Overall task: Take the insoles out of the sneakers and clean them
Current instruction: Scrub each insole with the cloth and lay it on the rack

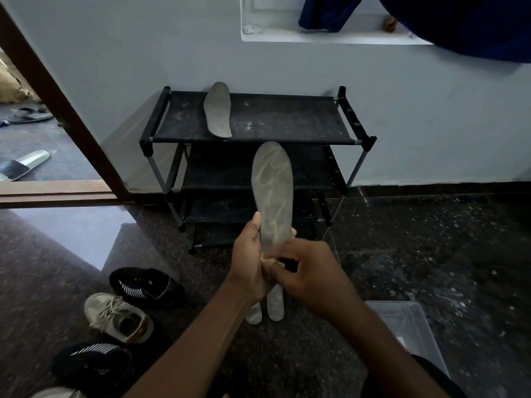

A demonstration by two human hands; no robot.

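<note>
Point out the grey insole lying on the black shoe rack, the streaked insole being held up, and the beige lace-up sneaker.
Plain grey insole lying flat (pixel 217 110): head view, its middle.
Streaked grey insole held upright (pixel 272 173): head view, its forefoot.
Beige lace-up sneaker (pixel 112 309): head view, its laces.

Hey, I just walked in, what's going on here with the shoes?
A person is working on sneaker insoles. The left hand grips a grey insole upright, and the right hand closes round its lower part; whether it also holds a cloth is unclear. Two more insole ends poke out below the hands. A spare insole lies on the shoe rack. Three sneakers sit on the floor.
</note>
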